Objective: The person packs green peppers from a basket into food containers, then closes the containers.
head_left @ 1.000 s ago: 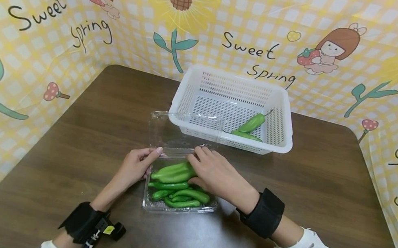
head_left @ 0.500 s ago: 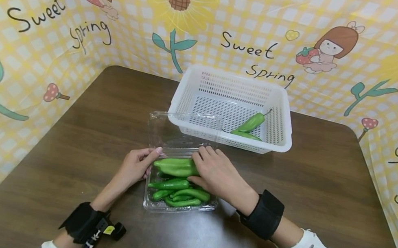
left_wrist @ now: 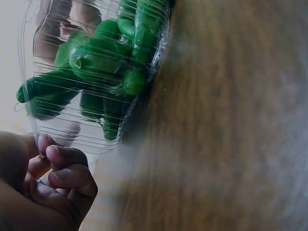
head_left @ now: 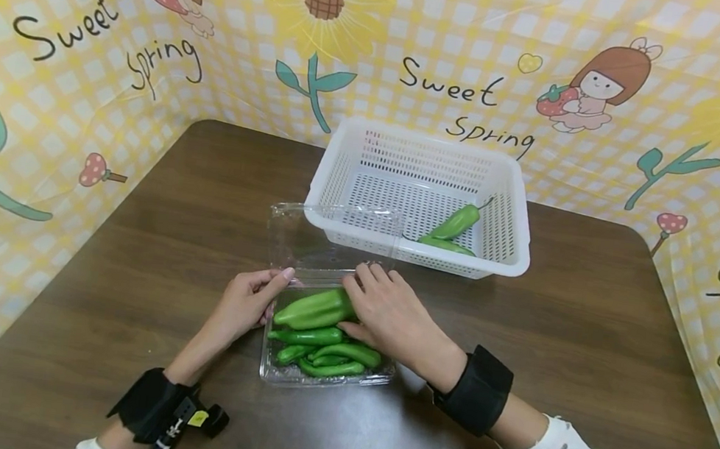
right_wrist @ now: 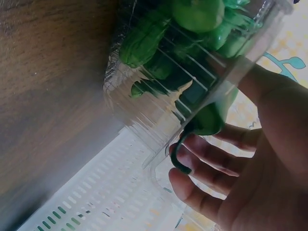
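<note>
A clear plastic clamshell box (head_left: 268, 375) stands on the table with its lid (head_left: 285, 234) raised at the back. Several slim green peppers (head_left: 326, 367) lie across it. On top, towards the back, a larger light green pepper (head_left: 309, 310) slants with its left end nearer me. My right hand (head_left: 392, 321) holds that pepper by its stem end, its fingers curled over the box's right side; the curved stem (right_wrist: 179, 156) shows beside the fingertips in the right wrist view. My left hand (head_left: 247, 304) pinches the box's back left rim between thumb and fingers, clear in the left wrist view.
Behind the box stands a white perforated basket (head_left: 423, 258), partly seen through the raised lid. Two light green peppers, one slim-stemmed (head_left: 456, 223), lie in its right part. Brown table (head_left: 151, 245) surrounds the box, and a patterned cloth (head_left: 241, 40) hangs along the back and sides.
The large pepper's left end shifted back, then came forward again, so it now slants. My right hand moved slightly with it. My left hand stays at the rim.
</note>
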Demonstrator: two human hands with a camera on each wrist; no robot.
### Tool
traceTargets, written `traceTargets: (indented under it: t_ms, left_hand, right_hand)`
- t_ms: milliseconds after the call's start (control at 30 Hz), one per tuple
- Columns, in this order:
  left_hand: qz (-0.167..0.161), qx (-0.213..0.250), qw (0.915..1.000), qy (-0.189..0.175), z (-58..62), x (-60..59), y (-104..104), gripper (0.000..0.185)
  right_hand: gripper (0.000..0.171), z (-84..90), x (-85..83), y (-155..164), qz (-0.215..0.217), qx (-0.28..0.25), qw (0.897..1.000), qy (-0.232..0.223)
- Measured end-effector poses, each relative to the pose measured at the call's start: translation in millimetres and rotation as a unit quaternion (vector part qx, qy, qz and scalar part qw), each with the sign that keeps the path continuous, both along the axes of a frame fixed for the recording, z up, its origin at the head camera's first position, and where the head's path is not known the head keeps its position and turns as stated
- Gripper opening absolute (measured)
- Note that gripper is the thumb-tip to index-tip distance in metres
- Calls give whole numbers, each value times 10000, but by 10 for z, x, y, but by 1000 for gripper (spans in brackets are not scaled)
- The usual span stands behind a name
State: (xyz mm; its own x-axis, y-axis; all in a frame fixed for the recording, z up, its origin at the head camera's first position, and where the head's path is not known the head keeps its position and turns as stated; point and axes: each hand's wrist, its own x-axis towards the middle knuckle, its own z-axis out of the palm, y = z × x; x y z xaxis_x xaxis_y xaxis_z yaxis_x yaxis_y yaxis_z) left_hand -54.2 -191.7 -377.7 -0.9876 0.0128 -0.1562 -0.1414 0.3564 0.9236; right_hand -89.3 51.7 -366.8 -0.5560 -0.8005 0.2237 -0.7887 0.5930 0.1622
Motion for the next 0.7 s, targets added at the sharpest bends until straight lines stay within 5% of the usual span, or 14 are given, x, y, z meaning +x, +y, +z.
traceTargets:
  t_ms: [333, 700]
  left_hand:
    - [-53, 48, 10000, 44, -12, -15, -3, 33]
    - [-88, -8, 9999, 71, -13, -9, -2, 33]
  right_hand:
    - [55, 64, 9, 64, 140, -48, 9996, -235]
    - [48, 398, -61, 186, 79, -560, 9961, -683]
